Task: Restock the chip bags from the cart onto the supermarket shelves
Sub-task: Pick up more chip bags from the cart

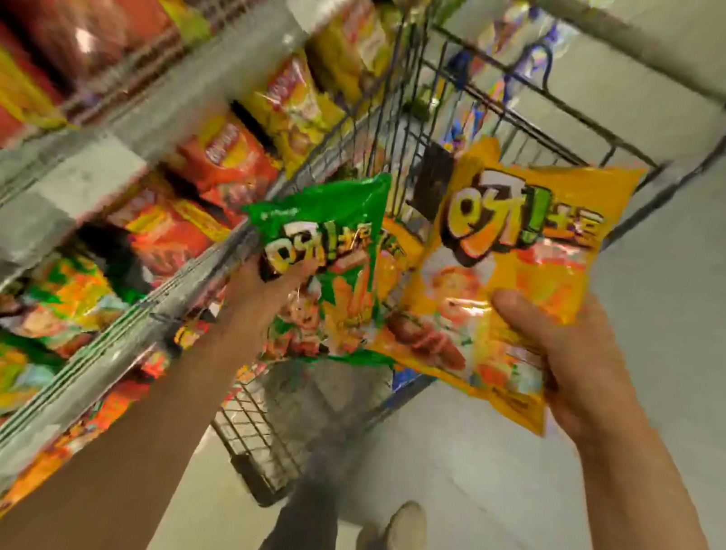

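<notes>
Our two forearms reach forward over the wire shopping cart (414,178), one bag in each hand. Our left hand (268,293) holds a green chip bag (333,241) by its lower left part, fingers curled over the front panel and pinching it against the palm. Our right hand (574,370) grips an orange chip bag (509,269) at its lower right corner, thumb pressed flat on the front; the other fingers are behind the bag, so we cannot tell how they lie. Both bags stand roughly upright, long axes pointing away from us, the green one's edge overlapping the orange one's. The shelves (97,166) run along our left, just beside the cart, and the left hand with the green bag is plainly the nearer. Motion blur smears the shelf stock, but a patch of green packets (62,303) on a lower shelf may be the matching product, which would put the green bag's place down and to the left.
</notes>
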Tool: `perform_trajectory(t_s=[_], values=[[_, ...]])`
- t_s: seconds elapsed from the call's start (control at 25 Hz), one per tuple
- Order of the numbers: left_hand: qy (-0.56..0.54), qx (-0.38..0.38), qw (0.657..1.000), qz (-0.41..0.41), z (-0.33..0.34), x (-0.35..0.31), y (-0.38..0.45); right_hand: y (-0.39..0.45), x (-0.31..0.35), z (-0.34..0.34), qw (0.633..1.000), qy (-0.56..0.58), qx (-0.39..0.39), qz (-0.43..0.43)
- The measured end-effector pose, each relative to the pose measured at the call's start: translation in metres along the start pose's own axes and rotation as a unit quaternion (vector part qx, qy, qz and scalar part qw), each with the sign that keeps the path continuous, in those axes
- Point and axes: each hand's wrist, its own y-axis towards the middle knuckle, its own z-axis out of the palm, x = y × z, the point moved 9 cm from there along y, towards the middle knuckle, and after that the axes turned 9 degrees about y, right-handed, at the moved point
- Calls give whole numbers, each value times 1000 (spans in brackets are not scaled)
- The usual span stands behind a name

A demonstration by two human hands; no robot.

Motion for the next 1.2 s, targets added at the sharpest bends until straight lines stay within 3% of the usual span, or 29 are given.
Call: perform_trajectory(t_s=[0.32,0.56,0.88,1.2], values=[[-63,5,997,45,-82,-66,-85,-37,6,44,991,-76,109,22],[-75,16,994,75,-173,-53,-150,-84,-3,118,974,-123,189,28],[-108,-60,979,160,-308,-31,-262,-222,-2,230,944,-194,266,-33],[-115,-149,928,322,-451,-130,-386,-355,97,345,905,-172,326,-209]])
